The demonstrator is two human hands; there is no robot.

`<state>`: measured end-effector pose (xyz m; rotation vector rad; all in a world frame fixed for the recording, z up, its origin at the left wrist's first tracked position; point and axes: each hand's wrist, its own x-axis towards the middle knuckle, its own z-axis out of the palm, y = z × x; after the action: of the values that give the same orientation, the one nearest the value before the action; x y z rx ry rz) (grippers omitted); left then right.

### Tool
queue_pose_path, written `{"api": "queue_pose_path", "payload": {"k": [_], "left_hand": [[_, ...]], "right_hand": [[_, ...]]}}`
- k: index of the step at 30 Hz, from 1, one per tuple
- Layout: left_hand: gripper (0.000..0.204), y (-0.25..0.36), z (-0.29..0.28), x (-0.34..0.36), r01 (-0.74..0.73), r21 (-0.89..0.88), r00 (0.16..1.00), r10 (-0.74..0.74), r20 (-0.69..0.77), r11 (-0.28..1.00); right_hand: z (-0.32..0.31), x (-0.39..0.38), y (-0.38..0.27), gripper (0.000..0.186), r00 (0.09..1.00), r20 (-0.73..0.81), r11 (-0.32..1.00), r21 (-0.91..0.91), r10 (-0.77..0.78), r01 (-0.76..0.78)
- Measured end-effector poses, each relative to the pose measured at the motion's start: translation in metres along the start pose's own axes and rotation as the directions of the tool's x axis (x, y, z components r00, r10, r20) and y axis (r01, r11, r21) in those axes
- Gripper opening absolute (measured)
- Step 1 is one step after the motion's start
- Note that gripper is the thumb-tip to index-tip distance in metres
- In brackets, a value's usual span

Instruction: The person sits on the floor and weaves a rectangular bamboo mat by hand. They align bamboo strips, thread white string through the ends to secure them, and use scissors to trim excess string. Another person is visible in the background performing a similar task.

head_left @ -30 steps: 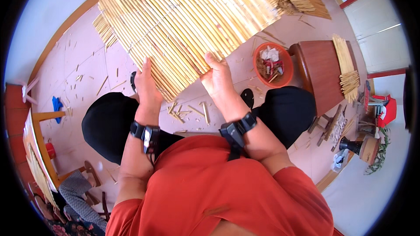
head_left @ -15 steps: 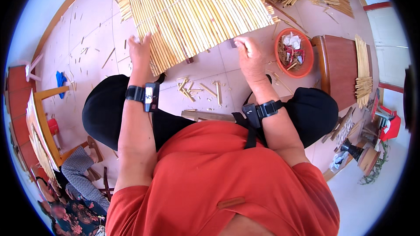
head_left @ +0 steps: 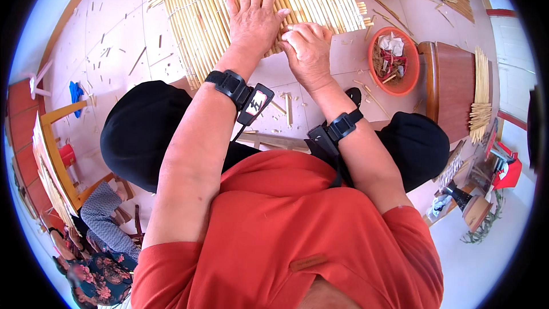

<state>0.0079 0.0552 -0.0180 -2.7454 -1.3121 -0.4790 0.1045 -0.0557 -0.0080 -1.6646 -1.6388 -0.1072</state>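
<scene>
"What's worrying you over there?"

"The stick mat (head_left: 317,0); it's lying on the far side, beyond the knees (head_left: 143,131); the left hand (head_left: 253,23) is resting flat on it, fingers spreading wide and gripping nothing; if that palm is pressing too lightly, I'm thinking the mat could be sliding."

"And the right hand (head_left: 307,51)?"

"It's curling narrow at the mat's near edge; I can't tell what, if anything, it's pinching; if it's tugging hard, sticks (head_left: 197,40) could be working loose, or a rough end could be pricking a finger."

"Is anything sitting in that orange basin (head_left: 413,60)?"

"Plenty; it's standing right of the mat, just left of the brown bench (head_left: 460,91); it's holding white paper (head_left: 391,43), red scraps (head_left: 394,56) and brown fibre (head_left: 378,60); the right shoe (head_left: 353,96) is resting near it, so a careless kick could be spilling the lot."
</scene>
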Motion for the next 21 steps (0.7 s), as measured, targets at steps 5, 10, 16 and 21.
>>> {"api": "queue_pose_path", "payload": {"k": [5,10,16,21], "left_hand": [[0.064,0.001,0.006,-0.001,0.004,-0.015,0.995,-0.006,-0.098,1.000],[0.073,0.002,-0.006,-0.008,-0.134,0.096,0.990,0.137,-0.020,0.986],[0.065,0.010,-0.013,0.007,0.021,0.001,0.997,-0.021,0.071,1.000],[0.062,0.011,-0.012,0.005,0.006,0.037,0.990,-0.011,0.138,0.999]], "right_hand": [[0.003,0.003,0.009,0.009,0.997,0.001,0.991,0.111,-0.074,0.074],[0.005,0.020,0.006,0.007,0.965,-0.242,0.943,0.284,-0.103,0.172],[-0.013,0.024,-0.004,0.010,0.935,0.169,0.735,0.580,0.313,-0.351],[-0.012,0.029,-0.002,0.013,0.846,0.354,0.682,0.502,0.398,-0.531]]}}
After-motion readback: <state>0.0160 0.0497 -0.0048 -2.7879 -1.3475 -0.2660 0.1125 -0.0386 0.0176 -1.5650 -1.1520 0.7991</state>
